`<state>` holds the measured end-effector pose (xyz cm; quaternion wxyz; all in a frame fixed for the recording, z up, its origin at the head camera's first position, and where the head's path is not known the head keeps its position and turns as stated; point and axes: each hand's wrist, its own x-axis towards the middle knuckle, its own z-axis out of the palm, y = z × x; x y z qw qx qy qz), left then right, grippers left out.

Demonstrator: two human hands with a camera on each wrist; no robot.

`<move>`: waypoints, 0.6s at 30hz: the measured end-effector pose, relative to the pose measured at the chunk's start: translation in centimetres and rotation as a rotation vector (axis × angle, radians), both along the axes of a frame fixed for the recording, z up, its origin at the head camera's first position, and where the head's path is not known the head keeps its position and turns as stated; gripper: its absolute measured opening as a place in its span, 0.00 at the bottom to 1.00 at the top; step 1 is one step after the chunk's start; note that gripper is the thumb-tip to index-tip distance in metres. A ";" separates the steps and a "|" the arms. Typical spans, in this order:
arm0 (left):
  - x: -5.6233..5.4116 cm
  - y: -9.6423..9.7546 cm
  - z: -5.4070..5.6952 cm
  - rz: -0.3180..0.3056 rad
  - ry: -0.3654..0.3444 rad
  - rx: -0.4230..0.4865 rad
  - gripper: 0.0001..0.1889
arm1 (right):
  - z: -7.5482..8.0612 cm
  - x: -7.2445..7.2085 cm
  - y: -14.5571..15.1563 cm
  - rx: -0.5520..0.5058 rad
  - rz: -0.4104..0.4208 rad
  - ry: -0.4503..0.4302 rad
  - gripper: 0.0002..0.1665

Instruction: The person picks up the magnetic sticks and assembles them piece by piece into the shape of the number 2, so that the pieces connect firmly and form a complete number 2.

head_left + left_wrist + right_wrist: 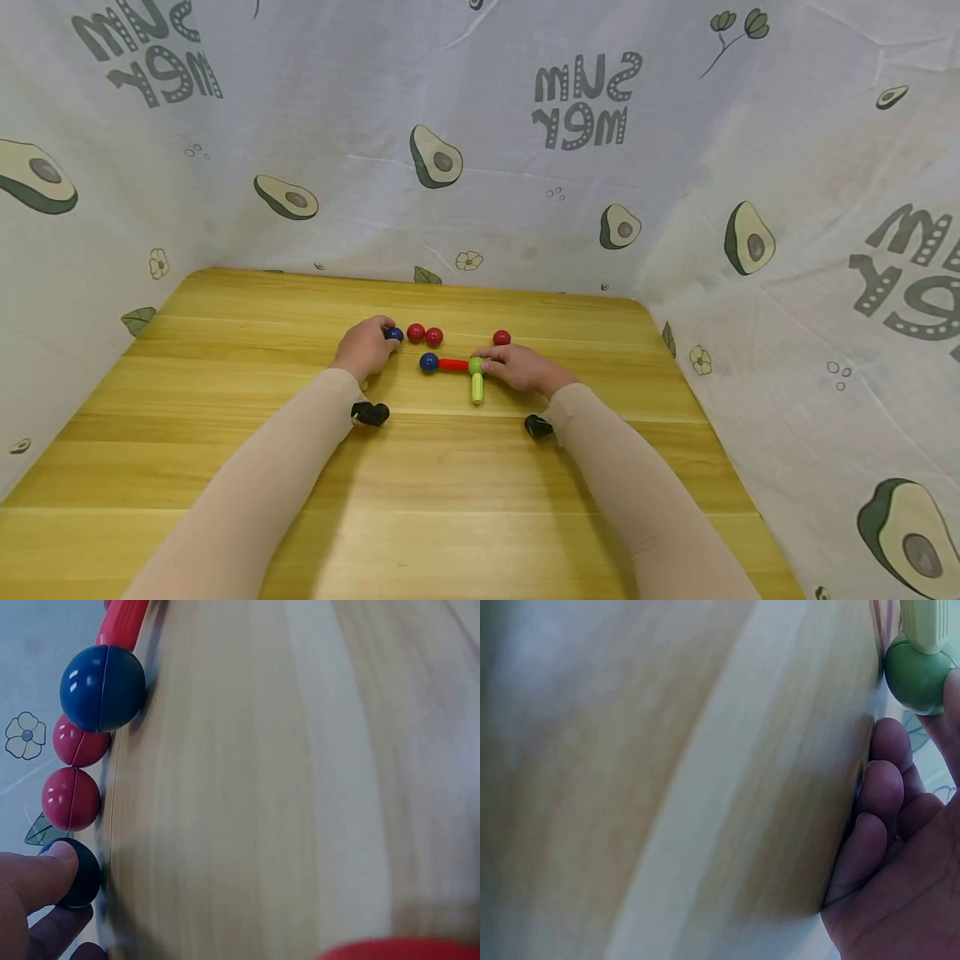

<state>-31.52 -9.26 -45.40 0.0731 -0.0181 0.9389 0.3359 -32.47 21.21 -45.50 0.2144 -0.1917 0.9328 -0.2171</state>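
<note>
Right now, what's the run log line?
left hand: pinches blue ball; right hand: pinches green ball; red stick: links green ball, second blue ball

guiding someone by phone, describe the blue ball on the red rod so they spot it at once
On the wooden table, find the green ball where a red rod and lime rod form an L. Follow the red one leftward to the blue ball. Unlike the other blue ball, it has a rod visibly attached.

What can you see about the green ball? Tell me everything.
The green ball is round, smooth and shiny, apparently plastic. A red stick reaches left from it and a pale green stick toward the viewer. The right hand pinches it, partly hiding it in the head view. Whether it touches the table is unclear.
</note>
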 end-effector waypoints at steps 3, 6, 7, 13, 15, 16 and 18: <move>0.0 -0.2 -0.1 0.005 0.000 -0.006 0.24 | -0.1 0.0 0.0 -0.005 0.002 -0.002 0.24; 0.1 -0.3 0.0 0.001 0.002 -0.016 0.24 | -0.2 -0.1 0.0 -0.005 -0.001 -0.003 0.24; 0.1 -0.3 0.0 0.000 0.000 -0.018 0.24 | -0.2 -0.1 0.0 -0.004 -0.003 -0.003 0.24; 0.2 -0.4 0.1 -0.010 -0.009 -0.021 0.24 | -0.1 0.1 0.0 0.003 -0.005 0.007 0.24; 0.3 -0.5 0.1 -0.018 -0.006 -0.021 0.24 | -0.1 0.1 0.0 0.000 -0.004 0.007 0.24; 0.3 -0.6 0.0 -0.019 -0.006 -0.021 0.24 | -0.1 0.1 0.0 -0.001 -0.004 0.007 0.24; 0.3 -0.6 0.0 -0.024 -0.006 -0.020 0.23 | -0.1 0.1 0.0 0.000 -0.002 0.008 0.24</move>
